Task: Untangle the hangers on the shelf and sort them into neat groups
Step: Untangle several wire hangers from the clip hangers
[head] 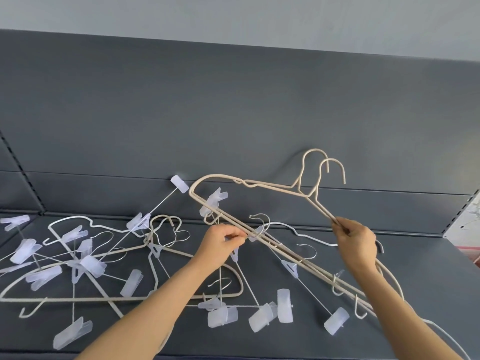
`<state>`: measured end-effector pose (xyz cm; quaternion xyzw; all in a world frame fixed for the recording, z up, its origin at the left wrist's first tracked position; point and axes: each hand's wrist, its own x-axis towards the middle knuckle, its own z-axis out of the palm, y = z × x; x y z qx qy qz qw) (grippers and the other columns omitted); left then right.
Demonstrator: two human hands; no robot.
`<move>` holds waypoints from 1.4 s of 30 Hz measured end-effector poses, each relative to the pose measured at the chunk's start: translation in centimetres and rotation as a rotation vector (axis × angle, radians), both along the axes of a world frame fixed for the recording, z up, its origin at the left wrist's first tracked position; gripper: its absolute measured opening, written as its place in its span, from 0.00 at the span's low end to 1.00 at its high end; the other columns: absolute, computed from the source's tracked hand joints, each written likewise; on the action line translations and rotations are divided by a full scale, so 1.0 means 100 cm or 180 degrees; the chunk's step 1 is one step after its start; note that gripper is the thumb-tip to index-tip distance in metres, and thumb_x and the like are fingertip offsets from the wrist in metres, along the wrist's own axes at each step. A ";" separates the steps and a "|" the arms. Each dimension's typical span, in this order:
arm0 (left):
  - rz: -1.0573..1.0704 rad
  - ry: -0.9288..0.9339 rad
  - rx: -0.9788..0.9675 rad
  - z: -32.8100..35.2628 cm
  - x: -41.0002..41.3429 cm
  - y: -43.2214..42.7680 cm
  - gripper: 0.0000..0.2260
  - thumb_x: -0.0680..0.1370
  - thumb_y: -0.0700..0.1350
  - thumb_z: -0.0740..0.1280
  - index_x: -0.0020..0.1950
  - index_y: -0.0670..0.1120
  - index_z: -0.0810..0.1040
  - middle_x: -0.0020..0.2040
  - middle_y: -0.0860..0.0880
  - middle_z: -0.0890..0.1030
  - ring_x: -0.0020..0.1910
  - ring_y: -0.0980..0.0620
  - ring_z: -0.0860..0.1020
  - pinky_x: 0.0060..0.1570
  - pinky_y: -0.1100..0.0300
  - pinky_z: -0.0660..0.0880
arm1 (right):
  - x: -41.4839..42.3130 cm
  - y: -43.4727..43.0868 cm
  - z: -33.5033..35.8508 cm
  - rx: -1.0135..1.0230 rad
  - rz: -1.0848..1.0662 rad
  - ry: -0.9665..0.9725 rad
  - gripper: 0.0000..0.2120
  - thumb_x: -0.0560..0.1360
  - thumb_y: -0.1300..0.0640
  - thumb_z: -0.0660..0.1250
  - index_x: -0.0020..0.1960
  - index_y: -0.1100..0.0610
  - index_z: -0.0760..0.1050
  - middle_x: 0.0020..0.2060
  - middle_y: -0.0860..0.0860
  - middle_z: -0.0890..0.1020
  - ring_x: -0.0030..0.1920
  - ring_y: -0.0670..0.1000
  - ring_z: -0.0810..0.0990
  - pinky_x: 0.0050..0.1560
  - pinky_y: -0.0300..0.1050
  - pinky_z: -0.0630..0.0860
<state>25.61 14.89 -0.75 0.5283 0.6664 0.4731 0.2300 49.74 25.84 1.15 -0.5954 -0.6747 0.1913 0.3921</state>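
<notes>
Untangling in progress: the right hand (355,242) grips two beige hangers (285,253) raised over the shelf (428,268), the left hand (223,240) pinches a snagged clip-hanger hook (265,229) beside it, likely to be slipped free next.

Nothing readable is showing from where I am standing: no lettering, label, brand or number is appearing on the beige hangers (309,196), the clear clips (222,317), the dark shelf (415,268) or its back panel (233,113).
</notes>
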 end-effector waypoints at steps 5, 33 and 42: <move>0.0094 0.0126 -0.0141 -0.003 -0.005 -0.003 0.06 0.73 0.35 0.67 0.47 0.39 0.83 0.37 0.57 0.79 0.38 0.61 0.76 0.39 0.79 0.71 | 0.003 0.004 0.013 -0.0123 0.0088 -0.0003 0.08 0.76 0.58 0.63 0.46 0.58 0.81 0.33 0.57 0.76 0.34 0.58 0.70 0.37 0.45 0.66; 0.0870 0.2315 -0.1356 -0.028 -0.056 -0.012 0.10 0.74 0.37 0.61 0.47 0.47 0.80 0.38 0.47 0.75 0.44 0.44 0.74 0.45 0.56 0.67 | 0.035 0.013 0.014 0.0001 0.0343 0.0809 0.06 0.74 0.63 0.66 0.48 0.58 0.80 0.35 0.58 0.80 0.31 0.52 0.72 0.27 0.28 0.69; -0.0297 0.2525 -0.1601 -0.039 0.020 0.012 0.12 0.77 0.47 0.63 0.58 0.43 0.77 0.58 0.46 0.78 0.58 0.45 0.75 0.57 0.53 0.71 | 0.021 0.022 -0.011 -0.0650 0.0319 -0.0316 0.14 0.75 0.58 0.62 0.32 0.60 0.72 0.25 0.54 0.71 0.31 0.54 0.67 0.31 0.44 0.65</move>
